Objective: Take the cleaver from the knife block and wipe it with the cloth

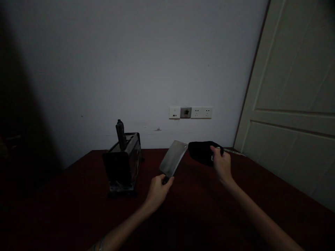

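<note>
My left hand [157,190] is closed round the handle of a cleaver [173,158], whose broad steel blade points up and away over the dark red table [78,216]. My right hand [222,164] grips a black cloth [202,151], held just right of the blade's tip. Left of the cleaver stands a metal knife block [124,164] with one dark knife handle [120,134] sticking out of its top.
A thin metal object [234,151] lies on the table behind my right hand. A white wall with a row of sockets [190,112] rises behind the table. A pale door [293,104] stands at the right. The left side is in deep shadow.
</note>
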{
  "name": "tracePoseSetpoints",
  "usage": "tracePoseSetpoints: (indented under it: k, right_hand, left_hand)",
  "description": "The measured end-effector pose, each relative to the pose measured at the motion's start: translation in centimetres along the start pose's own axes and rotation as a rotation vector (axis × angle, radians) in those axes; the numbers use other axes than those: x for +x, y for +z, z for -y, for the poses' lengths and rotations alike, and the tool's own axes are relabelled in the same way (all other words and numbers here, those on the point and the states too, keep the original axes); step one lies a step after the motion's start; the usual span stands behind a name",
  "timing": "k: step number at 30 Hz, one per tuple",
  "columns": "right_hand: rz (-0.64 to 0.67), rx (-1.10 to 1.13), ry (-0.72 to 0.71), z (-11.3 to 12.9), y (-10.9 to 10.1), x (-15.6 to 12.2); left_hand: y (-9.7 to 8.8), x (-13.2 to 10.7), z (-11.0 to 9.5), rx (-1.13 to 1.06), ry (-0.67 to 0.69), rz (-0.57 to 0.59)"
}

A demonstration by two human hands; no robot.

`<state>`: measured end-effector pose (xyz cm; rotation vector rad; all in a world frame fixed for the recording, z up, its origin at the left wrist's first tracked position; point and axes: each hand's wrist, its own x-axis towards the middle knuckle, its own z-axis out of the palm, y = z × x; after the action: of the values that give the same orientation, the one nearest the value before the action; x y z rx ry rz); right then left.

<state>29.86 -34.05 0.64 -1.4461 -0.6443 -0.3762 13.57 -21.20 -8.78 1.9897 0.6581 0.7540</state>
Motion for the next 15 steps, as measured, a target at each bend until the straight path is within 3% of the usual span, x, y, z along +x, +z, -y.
tracePoseSetpoints:
  k: [5, 15]
  right_hand:
    - [0.163, -0.255, -0.33, -1.0, 0.9, -0.1]
    - [0.309, -0.439, -0.537, -3.7, 2.5, 1.7]
  left_hand:
    - [-0.2, 0.2, 0.6, 0.254, 0.057, -0.005]
    - [-0.6, -0.2, -1.1, 0.524, -0.001, 0.04]
